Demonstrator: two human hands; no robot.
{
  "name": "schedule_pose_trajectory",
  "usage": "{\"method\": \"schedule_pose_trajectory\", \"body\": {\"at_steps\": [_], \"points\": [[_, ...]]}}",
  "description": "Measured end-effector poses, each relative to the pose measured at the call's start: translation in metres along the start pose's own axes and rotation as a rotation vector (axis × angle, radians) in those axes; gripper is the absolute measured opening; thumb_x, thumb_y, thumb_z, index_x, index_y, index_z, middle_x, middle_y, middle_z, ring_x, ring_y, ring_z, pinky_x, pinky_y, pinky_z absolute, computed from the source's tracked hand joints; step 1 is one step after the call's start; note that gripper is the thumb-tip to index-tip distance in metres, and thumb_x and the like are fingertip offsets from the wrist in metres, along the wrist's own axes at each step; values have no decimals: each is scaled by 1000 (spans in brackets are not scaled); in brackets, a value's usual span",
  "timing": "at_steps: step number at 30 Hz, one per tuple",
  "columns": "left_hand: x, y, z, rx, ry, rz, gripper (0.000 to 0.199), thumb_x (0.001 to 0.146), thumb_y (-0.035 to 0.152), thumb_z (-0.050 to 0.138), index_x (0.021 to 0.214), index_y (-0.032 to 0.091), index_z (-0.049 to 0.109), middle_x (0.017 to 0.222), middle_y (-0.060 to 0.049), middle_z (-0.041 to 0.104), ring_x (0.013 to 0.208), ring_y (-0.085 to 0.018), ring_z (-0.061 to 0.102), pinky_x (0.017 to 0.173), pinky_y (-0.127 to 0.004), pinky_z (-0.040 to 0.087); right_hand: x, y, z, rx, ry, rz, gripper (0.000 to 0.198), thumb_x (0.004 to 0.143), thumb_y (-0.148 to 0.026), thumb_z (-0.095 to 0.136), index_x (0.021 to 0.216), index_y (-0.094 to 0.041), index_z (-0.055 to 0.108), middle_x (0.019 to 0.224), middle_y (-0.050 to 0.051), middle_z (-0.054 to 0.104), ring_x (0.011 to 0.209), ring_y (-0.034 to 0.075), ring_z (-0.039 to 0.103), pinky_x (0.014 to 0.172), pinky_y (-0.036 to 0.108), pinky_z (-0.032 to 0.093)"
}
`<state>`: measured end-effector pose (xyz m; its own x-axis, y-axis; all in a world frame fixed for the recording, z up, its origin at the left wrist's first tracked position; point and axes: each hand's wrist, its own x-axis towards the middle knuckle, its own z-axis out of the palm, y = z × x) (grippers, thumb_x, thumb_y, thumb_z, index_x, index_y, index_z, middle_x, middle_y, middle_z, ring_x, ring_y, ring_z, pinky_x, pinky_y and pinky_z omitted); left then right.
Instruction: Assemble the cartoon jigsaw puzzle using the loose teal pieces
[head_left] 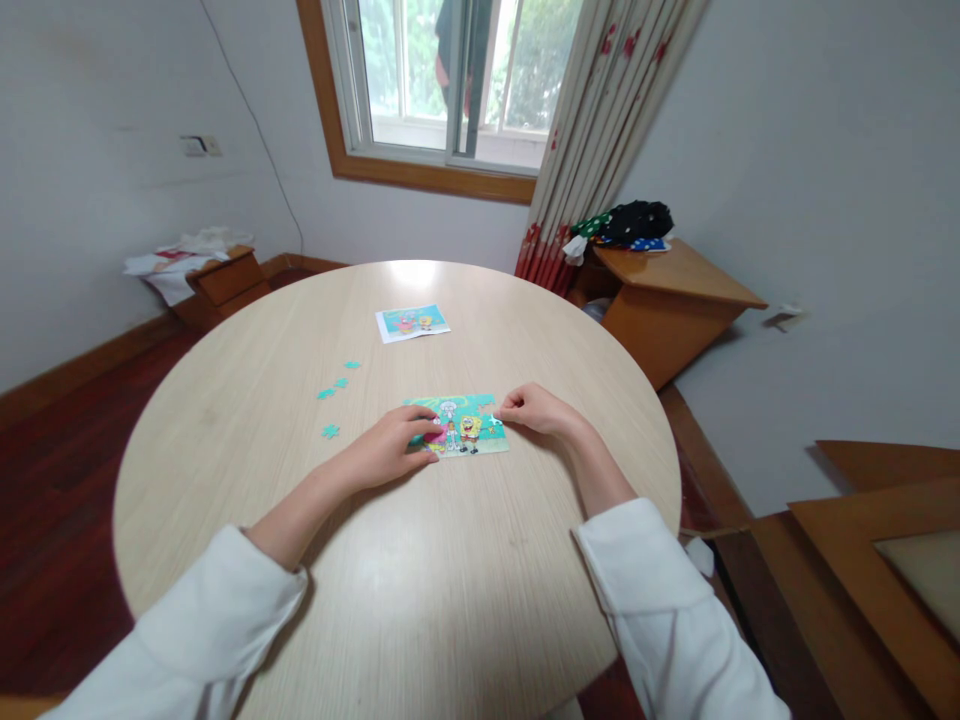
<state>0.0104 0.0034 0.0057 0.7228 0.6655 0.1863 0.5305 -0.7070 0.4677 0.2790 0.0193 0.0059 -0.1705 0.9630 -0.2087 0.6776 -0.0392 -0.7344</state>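
Observation:
A jigsaw puzzle (470,432) with cartoon figures on a turquoise ground lies on the round table, mostly assembled, with gaps near its right side. Across its left part rests my left hand (390,445), fingers apart and touching the surface, covering some of the picture. At the puzzle's right edge my right hand (534,408) is closed in a pinch on a small puzzle piece (496,420), which looks pale and slightly tilted. Left of the puzzle are several loose turquoise pieces, among them a single piece (331,432) lying nearest to me.
A printed reference picture (412,322) lies farther back on the wooden table (450,600). Beyond the table's right edge stands a wooden cabinet (675,275) with cloths on top. A chair (885,550) is at the lower right, and a window (450,80) is behind.

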Motion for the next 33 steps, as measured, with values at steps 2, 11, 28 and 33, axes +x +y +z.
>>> {"method": "schedule_pose_trajectory", "body": {"at_steps": [2, 11, 28, 33], "points": [[0, 0, 0, -6, -3, -3, 31, 82, 27, 58, 112, 18, 64, 121, -12, 58, 113, -24, 53, 97, -40, 43, 0, 0, 0, 0, -2, -1, 35, 64, -47, 60, 52, -17, 44, 49, -6, 30, 49, 6, 25, 47, 25, 16], [1, -2, 3, -24, 16, 5, 31, 82, 27, 58, 112, 20, 64, 120, -12, 58, 112, -24, 54, 96, -40, 43, 0, 2, 1, -15, 33, 30, 31, 64, -43, 62, 55, -16, 50, 49, -6, 36, 49, 7, 29, 48, 25, 20], [6, -7, 1, -78, 255, -93, 24, 85, 35, 51, 91, 18, 67, 108, -11, 61, 100, -21, 57, 90, -37, 44, -2, -2, 4, 65, 98, 33, 22, 61, -32, 63, 56, -16, 50, 49, -5, 41, 49, 7, 33, 48, 24, 22], [1, -34, -29, -14, 574, -507, 30, 82, 31, 46, 55, 18, 46, 57, 1, 46, 59, -13, 47, 60, -26, 38, 0, -6, 2, 326, 316, 82, 19, 64, -28, 54, 54, -19, 41, 47, -7, 36, 45, 6, 30, 47, 23, 21]]}}
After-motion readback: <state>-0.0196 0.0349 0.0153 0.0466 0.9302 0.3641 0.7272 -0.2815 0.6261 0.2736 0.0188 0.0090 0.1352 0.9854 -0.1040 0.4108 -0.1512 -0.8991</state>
